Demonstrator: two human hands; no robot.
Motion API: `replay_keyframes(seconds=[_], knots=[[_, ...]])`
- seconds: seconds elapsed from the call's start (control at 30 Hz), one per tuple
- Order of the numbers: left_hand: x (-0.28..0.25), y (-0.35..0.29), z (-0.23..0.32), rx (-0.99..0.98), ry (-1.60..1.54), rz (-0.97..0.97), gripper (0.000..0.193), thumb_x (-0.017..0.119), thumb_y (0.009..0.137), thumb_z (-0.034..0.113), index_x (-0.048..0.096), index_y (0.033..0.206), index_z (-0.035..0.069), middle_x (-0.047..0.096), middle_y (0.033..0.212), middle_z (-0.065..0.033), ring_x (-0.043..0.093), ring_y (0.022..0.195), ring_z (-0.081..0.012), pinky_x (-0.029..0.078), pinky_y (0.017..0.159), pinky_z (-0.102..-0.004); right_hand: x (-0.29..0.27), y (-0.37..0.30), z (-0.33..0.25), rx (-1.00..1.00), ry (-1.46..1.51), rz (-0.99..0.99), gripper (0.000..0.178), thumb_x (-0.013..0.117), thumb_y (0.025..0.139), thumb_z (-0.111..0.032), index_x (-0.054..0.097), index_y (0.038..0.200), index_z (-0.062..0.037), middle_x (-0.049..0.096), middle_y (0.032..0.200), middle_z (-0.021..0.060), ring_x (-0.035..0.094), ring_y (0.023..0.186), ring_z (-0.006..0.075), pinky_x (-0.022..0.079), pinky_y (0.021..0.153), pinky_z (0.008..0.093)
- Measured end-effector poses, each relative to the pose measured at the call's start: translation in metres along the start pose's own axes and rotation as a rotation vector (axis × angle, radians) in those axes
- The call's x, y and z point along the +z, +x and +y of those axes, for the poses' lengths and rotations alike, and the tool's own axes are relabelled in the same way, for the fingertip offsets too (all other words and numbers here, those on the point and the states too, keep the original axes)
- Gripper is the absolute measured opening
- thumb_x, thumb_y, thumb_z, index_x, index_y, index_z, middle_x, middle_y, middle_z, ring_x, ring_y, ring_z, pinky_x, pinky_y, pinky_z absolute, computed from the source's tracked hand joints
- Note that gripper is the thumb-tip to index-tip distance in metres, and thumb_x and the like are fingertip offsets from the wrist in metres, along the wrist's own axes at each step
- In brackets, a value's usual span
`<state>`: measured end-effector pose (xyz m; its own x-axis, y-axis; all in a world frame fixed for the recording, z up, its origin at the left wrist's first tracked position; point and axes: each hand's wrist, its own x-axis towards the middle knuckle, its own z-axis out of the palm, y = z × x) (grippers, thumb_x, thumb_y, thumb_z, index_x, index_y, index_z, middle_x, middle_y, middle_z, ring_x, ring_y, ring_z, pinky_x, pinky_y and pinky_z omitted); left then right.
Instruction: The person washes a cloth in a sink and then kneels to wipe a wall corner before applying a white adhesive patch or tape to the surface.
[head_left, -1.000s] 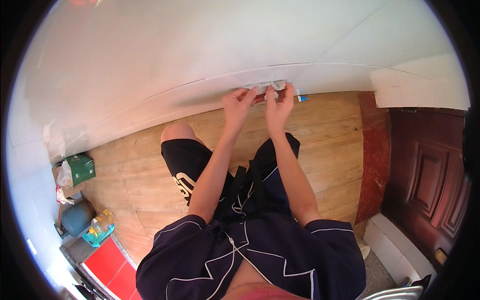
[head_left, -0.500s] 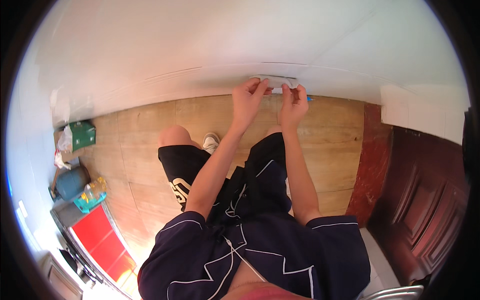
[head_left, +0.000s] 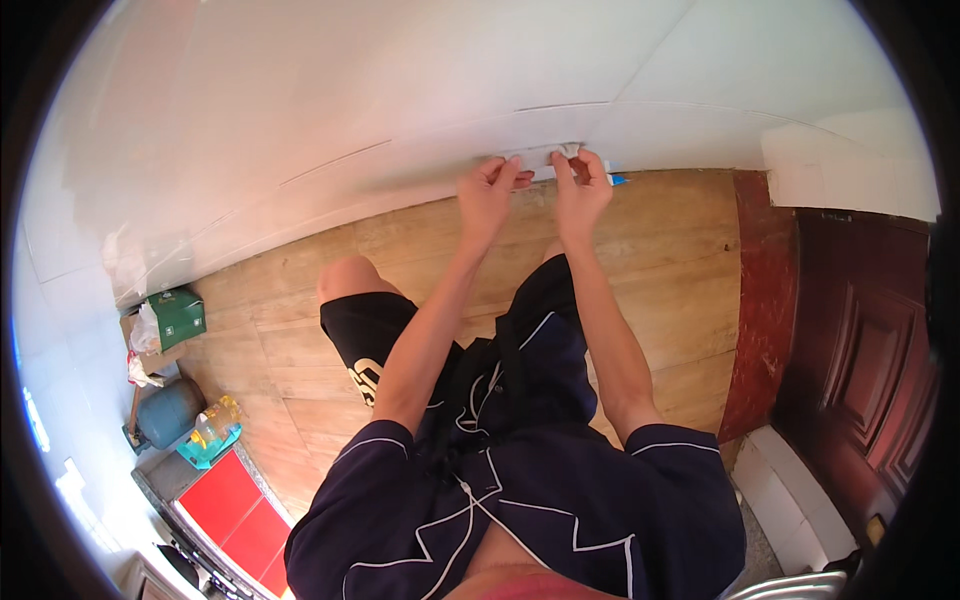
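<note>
Left hand: the left hand (head_left: 492, 190) is raised to the white wall (head_left: 330, 110), fingers curled and pinching the left end of a pale strip (head_left: 545, 160) that lies along the wall's lower seam.
Right hand: the right hand (head_left: 583, 187) is just right of the left, fingertips grasping a small crumpled white wad (head_left: 571, 150) at the strip's right part.
Strip: far from the body, flat against the wall just above the floor line, between the two hands; its material is too small to tell.
Blue-tipped tube: a small blue-tipped tube (head_left: 617, 180) shows just right of the right hand, at the wall's foot.
Floor: wooden planks (head_left: 300, 330) run below the wall.
Right side: a dark red door (head_left: 860, 370).
Left side: a green box (head_left: 178, 315), a blue gas cylinder (head_left: 165, 412) and a red mat (head_left: 235, 505), well apart from the hands.
</note>
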<state>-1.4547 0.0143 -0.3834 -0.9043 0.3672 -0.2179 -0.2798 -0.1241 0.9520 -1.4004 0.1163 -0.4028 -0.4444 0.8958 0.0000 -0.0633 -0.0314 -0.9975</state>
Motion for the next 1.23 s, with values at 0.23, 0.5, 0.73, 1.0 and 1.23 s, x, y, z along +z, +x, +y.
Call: replay_keyframes(seconds=[0.23, 0.5, 0.73, 1.0, 1.23], knots=[[-0.048, 0.001, 0.007, -0.019, -0.026, -0.011, 0.024, 0.058, 0.093, 0.009, 0.062, 0.082, -0.011, 0.065, 0.073, -0.0115, 0.068, 0.071, -0.0177, 0.055, 0.062, -0.0262, 0.02, -0.018, 0.016, 0.044, -0.035, -0.178, 0.017, 0.072, 0.08, -0.004, 0.059, 0.085, 0.0046, 0.064, 0.07, 0.0058, 0.06, 0.063, 0.012, 0.048, 0.063, 0.0254], [-0.109, -0.021, 0.095, 0.201, 0.208, 0.08, 0.025, 0.059, 0.093, 0.013, 0.064, 0.083, -0.009, 0.065, 0.067, -0.0098, 0.062, 0.06, -0.0131, 0.051, 0.058, -0.0249, 0.094, -0.074, -0.054, 0.028, 0.166, -0.345, 0.018, 0.068, 0.087, -0.007, 0.055, 0.078, 0.0021, 0.067, 0.073, 0.0082, 0.063, 0.064, 0.0116, 0.049, 0.063, 0.0237], [-0.129, -0.027, 0.146, 0.334, 0.058, 0.071, 0.023, 0.062, 0.091, 0.011, 0.067, 0.081, -0.009, 0.066, 0.068, -0.0105, 0.062, 0.06, -0.0126, 0.05, 0.059, -0.0245, 0.122, -0.091, -0.103, -0.136, 0.209, -0.353, 0.016, 0.067, 0.088, -0.008, 0.055, 0.08, 0.0008, 0.066, 0.072, 0.007, 0.063, 0.067, 0.0111, 0.047, 0.063, 0.0231], [-0.181, -0.004, 0.051, 0.195, 0.165, 0.083, 0.026, 0.062, 0.091, 0.014, 0.067, 0.085, -0.01, 0.068, 0.068, -0.0116, 0.063, 0.061, -0.0129, 0.05, 0.059, -0.0254, 0.121, -0.096, -0.006, 0.03, -0.01, -0.483, 0.021, 0.068, 0.086, -0.008, 0.053, 0.076, 0.0034, 0.066, 0.073, 0.0091, 0.066, 0.069, 0.0133, 0.048, 0.063, 0.024], [-0.21, 0.003, 0.01, 0.112, 0.148, 0.202, 0.023, 0.06, 0.092, 0.014, 0.068, 0.091, -0.007, 0.069, 0.071, -0.0139, 0.065, 0.062, -0.0135, 0.052, 0.059, -0.0249, 0.136, -0.11, 0.035, 0.116, 0.019, -0.513, 0.02, 0.066, 0.088, -0.007, 0.053, 0.077, 0.0047, 0.067, 0.08, 0.0156, 0.068, 0.072, 0.0203, 0.057, 0.064, 0.0296]])
